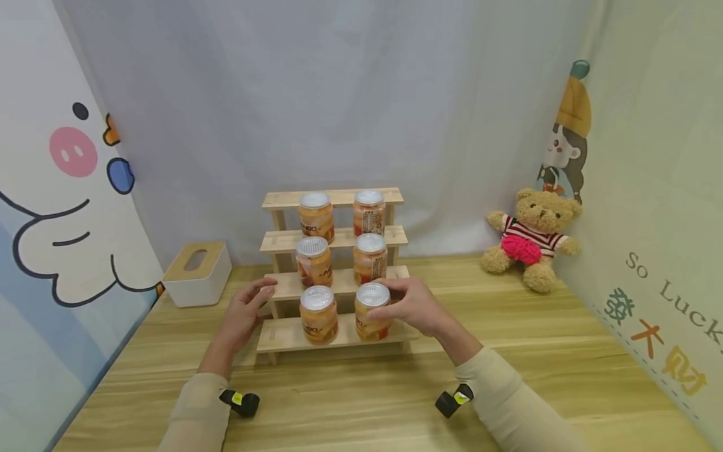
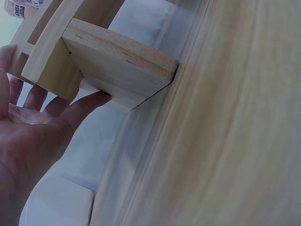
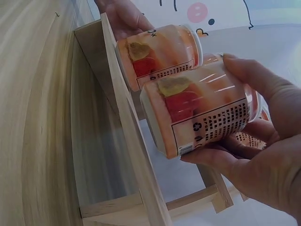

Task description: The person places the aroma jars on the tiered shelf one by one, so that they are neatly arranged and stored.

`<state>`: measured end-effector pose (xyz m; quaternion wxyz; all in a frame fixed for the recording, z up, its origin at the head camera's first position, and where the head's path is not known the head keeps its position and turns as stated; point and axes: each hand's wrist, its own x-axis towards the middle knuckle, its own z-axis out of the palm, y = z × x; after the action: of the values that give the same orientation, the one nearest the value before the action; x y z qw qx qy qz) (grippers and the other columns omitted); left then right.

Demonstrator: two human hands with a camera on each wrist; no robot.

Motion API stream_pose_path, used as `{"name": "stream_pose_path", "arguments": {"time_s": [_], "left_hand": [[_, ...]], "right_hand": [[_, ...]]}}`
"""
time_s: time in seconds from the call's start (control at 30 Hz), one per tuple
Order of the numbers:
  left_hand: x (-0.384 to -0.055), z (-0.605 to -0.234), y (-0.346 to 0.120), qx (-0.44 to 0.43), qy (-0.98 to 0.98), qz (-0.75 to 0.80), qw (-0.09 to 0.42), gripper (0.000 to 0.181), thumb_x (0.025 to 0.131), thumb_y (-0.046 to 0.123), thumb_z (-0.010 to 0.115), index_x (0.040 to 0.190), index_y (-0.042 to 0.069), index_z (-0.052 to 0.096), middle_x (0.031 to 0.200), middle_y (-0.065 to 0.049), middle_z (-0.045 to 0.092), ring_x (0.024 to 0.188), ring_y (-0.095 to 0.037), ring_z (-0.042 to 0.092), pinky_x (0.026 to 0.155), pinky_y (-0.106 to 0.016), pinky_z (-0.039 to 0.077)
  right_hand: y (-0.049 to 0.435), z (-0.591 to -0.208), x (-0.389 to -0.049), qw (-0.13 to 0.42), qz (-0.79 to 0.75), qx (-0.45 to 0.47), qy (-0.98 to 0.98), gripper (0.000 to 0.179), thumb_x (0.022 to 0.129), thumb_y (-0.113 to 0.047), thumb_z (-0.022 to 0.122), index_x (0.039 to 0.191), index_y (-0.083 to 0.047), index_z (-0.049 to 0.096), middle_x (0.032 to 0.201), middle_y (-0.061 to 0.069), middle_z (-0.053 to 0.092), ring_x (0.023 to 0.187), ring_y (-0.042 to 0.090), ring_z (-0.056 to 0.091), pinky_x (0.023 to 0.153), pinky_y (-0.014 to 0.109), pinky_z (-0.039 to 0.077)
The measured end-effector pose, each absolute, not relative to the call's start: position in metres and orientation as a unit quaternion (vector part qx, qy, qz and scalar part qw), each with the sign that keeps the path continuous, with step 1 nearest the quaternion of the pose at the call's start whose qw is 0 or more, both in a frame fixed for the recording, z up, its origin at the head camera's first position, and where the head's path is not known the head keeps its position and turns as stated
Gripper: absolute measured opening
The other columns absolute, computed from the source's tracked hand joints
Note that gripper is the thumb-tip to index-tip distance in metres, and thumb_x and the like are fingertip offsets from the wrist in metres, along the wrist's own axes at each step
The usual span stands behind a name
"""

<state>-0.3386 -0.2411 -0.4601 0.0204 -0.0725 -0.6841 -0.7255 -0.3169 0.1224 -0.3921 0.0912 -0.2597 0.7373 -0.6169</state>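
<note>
A stepped wooden rack (image 1: 288, 285) bears orange-labelled cans with silver lids, in two columns over its steps. My right hand (image 1: 412, 304) grips the lower right can (image 1: 369, 326) between thumb and fingers. In the right wrist view this can (image 3: 202, 108) stands at the front step's edge, close beside the lower left can (image 3: 160, 54). At the rack's left end, my left hand (image 1: 245, 314) holds a step's end. The left wrist view shows one finger of the left hand (image 2: 33, 136) stretched against the side panel (image 2: 117, 66), other fingertips hidden behind the wood.
A white tissue box (image 1: 198, 276) with a wooden top stands left of the rack. A teddy bear (image 1: 536, 232) in a striped top sits at the back right against the printed wall. Behind the rack hangs a pale curtain (image 1: 339, 94). The wooden table (image 1: 339, 402) extends in front.
</note>
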Motion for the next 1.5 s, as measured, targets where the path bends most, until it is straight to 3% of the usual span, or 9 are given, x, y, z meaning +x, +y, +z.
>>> {"name": "stream_pose_path", "arguments": {"time_s": [0.3, 0.53, 0.77, 1.23, 1.5], "left_hand": [[-0.3378, -0.4598, -0.24, -0.07, -0.684, -0.726, 0.019, 0.024, 0.105, 0.027, 0.056, 0.125, 0.014, 0.06, 0.157, -0.009, 0.029, 0.131, -0.024, 0.035, 0.081, -0.035, 0.054], [-0.3387, -0.459, -0.2411, -0.072, -0.683, -0.727, 0.025, 0.026, 0.105, 0.027, 0.056, 0.127, 0.013, 0.06, 0.157, -0.009, 0.029, 0.133, -0.024, 0.034, 0.08, -0.034, 0.054], [-0.3388, -0.4555, -0.2397, -0.066, -0.683, -0.727, 0.023, 0.025, 0.104, 0.028, 0.057, 0.125, 0.014, 0.06, 0.152, -0.007, 0.034, 0.125, -0.02, 0.038, 0.079, -0.034, 0.054], [-0.3378, -0.4578, -0.2396, -0.061, -0.68, -0.73, 0.023, 0.019, 0.104, 0.028, 0.057, 0.12, 0.019, 0.063, 0.141, -0.001, 0.042, 0.119, -0.017, 0.043, 0.077, -0.033, 0.055], [-0.3371, -0.4594, -0.2396, -0.063, -0.679, -0.731, 0.019, 0.02, 0.104, 0.028, 0.057, 0.121, 0.019, 0.062, 0.15, -0.005, 0.036, 0.119, -0.016, 0.044, 0.078, -0.033, 0.055]], "right_hand": [[0.1207, -0.3955, -0.3141, 0.074, -0.61, -0.251, 0.748, 0.062, 0.077, -0.003, 0.086, 0.132, 0.006, 0.06, 0.115, 0.019, 0.069, 0.1, 0.026, 0.067, 0.083, 0.036, 0.056], [0.1203, -0.3962, -0.3153, 0.045, -0.595, -0.242, 0.765, 0.058, 0.075, -0.01, 0.089, 0.128, 0.0, 0.066, 0.113, 0.014, 0.07, 0.099, 0.025, 0.068, 0.081, 0.036, 0.056], [0.1183, -0.3911, -0.3155, 0.03, -0.586, -0.235, 0.775, 0.051, 0.075, -0.009, 0.089, 0.121, -0.001, 0.069, 0.114, 0.014, 0.067, 0.101, 0.028, 0.067, 0.082, 0.039, 0.056], [0.1148, -0.3946, -0.315, 0.024, -0.582, -0.194, 0.789, 0.06, 0.073, -0.011, 0.092, 0.122, 0.004, 0.061, 0.113, 0.016, 0.068, 0.102, 0.029, 0.068, 0.081, 0.037, 0.056], [0.1161, -0.3988, -0.3135, 0.01, -0.568, -0.192, 0.8, 0.062, 0.072, -0.015, 0.092, 0.124, 0.001, 0.062, 0.115, 0.013, 0.068, 0.102, 0.027, 0.067, 0.084, 0.039, 0.055]]}}
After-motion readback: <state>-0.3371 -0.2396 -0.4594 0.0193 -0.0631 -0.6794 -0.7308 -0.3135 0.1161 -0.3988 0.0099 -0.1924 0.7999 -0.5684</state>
